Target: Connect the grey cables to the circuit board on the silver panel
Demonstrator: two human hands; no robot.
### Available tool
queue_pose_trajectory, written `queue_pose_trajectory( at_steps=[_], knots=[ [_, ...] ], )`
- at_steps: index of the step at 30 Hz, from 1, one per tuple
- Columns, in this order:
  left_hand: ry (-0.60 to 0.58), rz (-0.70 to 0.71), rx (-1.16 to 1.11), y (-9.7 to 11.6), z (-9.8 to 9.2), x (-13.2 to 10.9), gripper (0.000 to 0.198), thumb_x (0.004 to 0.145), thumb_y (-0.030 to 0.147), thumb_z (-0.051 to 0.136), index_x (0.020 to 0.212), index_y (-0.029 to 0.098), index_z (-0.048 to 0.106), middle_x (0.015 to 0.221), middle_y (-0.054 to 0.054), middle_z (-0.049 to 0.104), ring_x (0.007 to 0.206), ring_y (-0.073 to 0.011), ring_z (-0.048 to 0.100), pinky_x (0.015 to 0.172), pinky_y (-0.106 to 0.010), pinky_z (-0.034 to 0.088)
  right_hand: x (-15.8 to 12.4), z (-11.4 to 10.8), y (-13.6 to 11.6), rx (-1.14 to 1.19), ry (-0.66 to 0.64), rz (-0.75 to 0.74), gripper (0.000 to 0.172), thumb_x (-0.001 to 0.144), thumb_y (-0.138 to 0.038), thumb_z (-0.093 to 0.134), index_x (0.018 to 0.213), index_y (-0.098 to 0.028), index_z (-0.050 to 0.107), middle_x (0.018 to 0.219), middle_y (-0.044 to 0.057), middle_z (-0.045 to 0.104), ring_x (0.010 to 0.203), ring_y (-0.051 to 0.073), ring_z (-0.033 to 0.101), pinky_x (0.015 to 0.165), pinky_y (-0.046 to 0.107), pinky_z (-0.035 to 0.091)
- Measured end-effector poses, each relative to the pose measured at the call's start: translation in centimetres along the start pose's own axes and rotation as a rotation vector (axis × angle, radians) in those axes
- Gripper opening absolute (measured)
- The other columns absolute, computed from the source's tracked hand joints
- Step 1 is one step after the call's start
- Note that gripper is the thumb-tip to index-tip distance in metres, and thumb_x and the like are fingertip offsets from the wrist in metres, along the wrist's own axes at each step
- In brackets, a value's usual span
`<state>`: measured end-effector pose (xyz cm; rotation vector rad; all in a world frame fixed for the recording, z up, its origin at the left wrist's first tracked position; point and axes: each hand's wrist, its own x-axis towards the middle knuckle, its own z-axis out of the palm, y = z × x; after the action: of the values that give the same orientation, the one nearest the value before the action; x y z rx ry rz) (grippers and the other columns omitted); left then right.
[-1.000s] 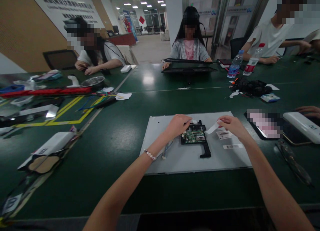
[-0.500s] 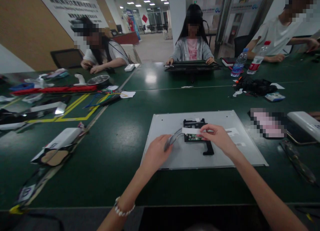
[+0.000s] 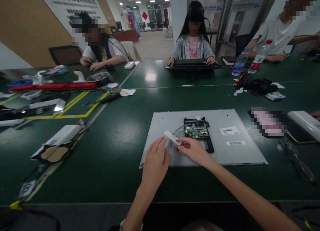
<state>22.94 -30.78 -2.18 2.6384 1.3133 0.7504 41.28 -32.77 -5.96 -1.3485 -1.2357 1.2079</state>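
A white panel (image 3: 175, 118) lies on the green table, with a black plastic frame (image 3: 211, 145) and a green circuit board (image 3: 197, 132) on it. Grey cables (image 3: 179, 129) run from the board's left side toward my left hand (image 3: 155, 159), whose fingers are curled around them at the panel's left part; the grip itself is partly hidden. My right hand (image 3: 193, 150) pinches one end of a white strip (image 3: 171, 137), which looks like tape, over the cables. The strip's other end points up and left, close to my left fingertips.
A phone (image 3: 267, 121), a white device (image 3: 303, 122) and glasses (image 3: 297, 161) lie right of the panel. Two bottles (image 3: 240, 61) stand farther back. On the left are a white pack (image 3: 63, 135) and a red bar (image 3: 53, 87). Several people sit across the table.
My right hand has moved left and toward me with the white strip, off the circuit board. The strip is now tilted. My left hand has shifted slightly, and the board is uncovered.
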Motion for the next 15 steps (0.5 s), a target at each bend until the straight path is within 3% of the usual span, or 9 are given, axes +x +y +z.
queue_pose_trajectory(
  at_steps=[4, 9, 12, 15],
  knots=[
    [-0.097, 0.1, 0.055, 0.5, 0.9, 0.5, 0.04, 0.097, 0.022, 0.037, 0.134, 0.015, 0.048, 0.141, -0.013, 0.049, 0.135, -0.0251, 0.04, 0.109, -0.047, 0.037, -0.2, 0.0, -1.0, -0.146, -0.006, -0.029, 0.031, 0.081, -0.017, 0.059, 0.11, -0.018, 0.069, 0.101, 0.007, 0.073, 0.084, 0.021, 0.069, 0.081, 0.036, 0.055],
    [-0.228, 0.068, 0.165, 0.5, 2.3, 0.3, 0.041, 0.098, 0.021, 0.034, 0.135, 0.015, 0.049, 0.143, -0.013, 0.048, 0.135, -0.0258, 0.04, 0.111, -0.051, 0.032, -0.7, 0.2, -1.8, -0.343, -0.019, -0.169, 0.03, 0.083, -0.014, 0.057, 0.111, -0.017, 0.067, 0.1, 0.007, 0.069, 0.085, 0.018, 0.066, 0.084, 0.034, 0.053],
    [-0.246, 0.063, 0.126, 0.3, 2.5, 0.2, 0.042, 0.098, 0.02, 0.032, 0.137, 0.013, 0.046, 0.144, -0.014, 0.047, 0.135, -0.0236, 0.042, 0.111, -0.047, 0.034, -1.4, 0.3, -1.9, -0.504, -0.025, -0.216, 0.032, 0.087, -0.016, 0.053, 0.117, -0.017, 0.064, 0.113, 0.011, 0.061, 0.086, 0.018, 0.065, 0.082, 0.034, 0.054],
    [-0.245, 0.047, 0.074, 0.2, 2.4, 0.2, 0.04, 0.099, 0.021, 0.032, 0.135, 0.012, 0.046, 0.143, -0.014, 0.047, 0.134, -0.0222, 0.042, 0.11, -0.043, 0.036, -2.4, 0.6, -2.1, -0.701, -0.003, -0.275, 0.035, 0.09, -0.02, 0.05, 0.124, -0.018, 0.059, 0.135, 0.014, 0.049, 0.104, 0.023, 0.061, 0.09, 0.041, 0.052]
  ],
)
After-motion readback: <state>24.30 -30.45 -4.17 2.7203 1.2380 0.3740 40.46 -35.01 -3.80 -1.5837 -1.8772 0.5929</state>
